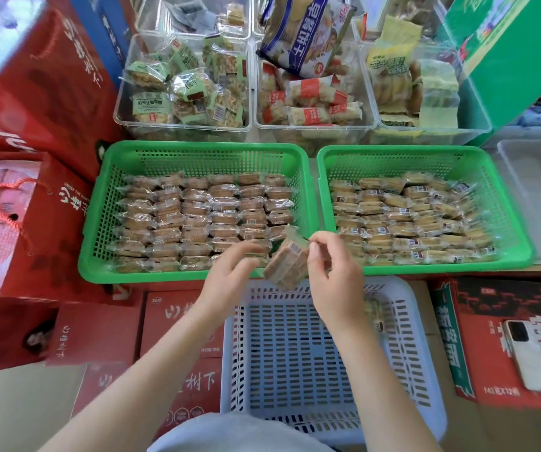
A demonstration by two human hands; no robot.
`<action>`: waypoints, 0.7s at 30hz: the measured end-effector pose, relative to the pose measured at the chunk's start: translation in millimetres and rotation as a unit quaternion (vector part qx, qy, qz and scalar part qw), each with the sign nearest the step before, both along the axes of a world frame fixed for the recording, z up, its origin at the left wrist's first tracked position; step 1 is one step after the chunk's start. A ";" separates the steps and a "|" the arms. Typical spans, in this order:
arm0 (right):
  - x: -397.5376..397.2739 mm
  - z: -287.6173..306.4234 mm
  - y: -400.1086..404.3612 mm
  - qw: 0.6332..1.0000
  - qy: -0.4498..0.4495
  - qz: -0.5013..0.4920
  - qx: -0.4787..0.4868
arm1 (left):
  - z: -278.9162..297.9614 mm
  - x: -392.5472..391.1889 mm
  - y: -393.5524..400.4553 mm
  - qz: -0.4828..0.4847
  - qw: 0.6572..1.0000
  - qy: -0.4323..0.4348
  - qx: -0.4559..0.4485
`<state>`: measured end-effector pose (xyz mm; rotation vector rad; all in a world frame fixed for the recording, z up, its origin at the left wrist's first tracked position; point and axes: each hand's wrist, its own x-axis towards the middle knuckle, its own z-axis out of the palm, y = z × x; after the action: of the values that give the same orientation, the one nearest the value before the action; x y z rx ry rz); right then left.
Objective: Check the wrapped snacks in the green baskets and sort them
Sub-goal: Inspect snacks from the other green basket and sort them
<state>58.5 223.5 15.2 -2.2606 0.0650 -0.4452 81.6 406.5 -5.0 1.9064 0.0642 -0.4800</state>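
Two green baskets sit side by side in the middle of the scene, the left green basket (99, 203) and the right green basket (507, 203), both packed with rows of small wrapped snacks. One wrapped snack (287, 264) is up in the air between the hands, hovering over the gap between the near rims of the baskets and the far edge of a pale blue basket (406, 353) that sits nearer to the person. The right hand (336, 274) pinches the snack's wrapper at its upper right corner with thumb and fingertip, the other fingers loosely curled. The left hand (230, 272) is just left of the snack with its fingers curled toward it; can't tell for sure if it's actually gripping or just touching the wrapper. Farther back are clear tubs (122, 106) of other wrapped snacks. Red boxes (34, 79) are stacked on the left, and a phone (528, 355) lies on a box to the near right.
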 end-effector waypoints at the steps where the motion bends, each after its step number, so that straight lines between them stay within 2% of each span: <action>1: -3.7 1.4 4.6 0.999 0.032 0.024 0.034 | 12.5 -2.4 -1.2 0.043 0.994 0.047 -0.087; 2: -7.6 3.6 9.8 0.995 0.064 0.048 0.060 | 22.1 -4.0 -1.4 0.055 0.986 0.082 -0.137; 3: -11.8 5.7 15.1 0.990 0.092 0.067 0.081 | 30.3 -6.8 0.0 0.042 0.984 0.093 -0.145; 5: -18.9 10.2 26.0 0.980 0.136 0.080 0.123 | 38.8 -13.9 2.5 0.013 0.991 0.079 -0.104; 7: -25.4 15.8 36.6 0.962 0.173 0.056 0.203 | 42.6 -21.3 6.4 0.047 0.990 0.082 -0.100; 9: -31.7 22.5 46.1 0.922 0.205 0.023 0.329 | 43.5 -29.3 12.5 0.090 0.982 0.094 -0.137; 11: -37.1 26.6 53.3 0.886 0.232 0.015 0.400 | 47.9 -36.4 18.7 0.116 0.977 0.094 -0.153; 16: -48.5 30.5 62.9 0.863 0.298 -0.002 0.408 | 57.5 -53.8 28.4 0.147 0.965 0.131 -0.175; 21: -54.9 46.1 67.4 0.879 0.283 0.003 0.385 | 68.7 -59.7 39.2 0.132 0.957 0.159 -0.202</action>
<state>3.6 291.0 61.2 -1.5202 0.4525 0.2448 21.9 445.7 63.8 1.3819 0.3979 -0.5652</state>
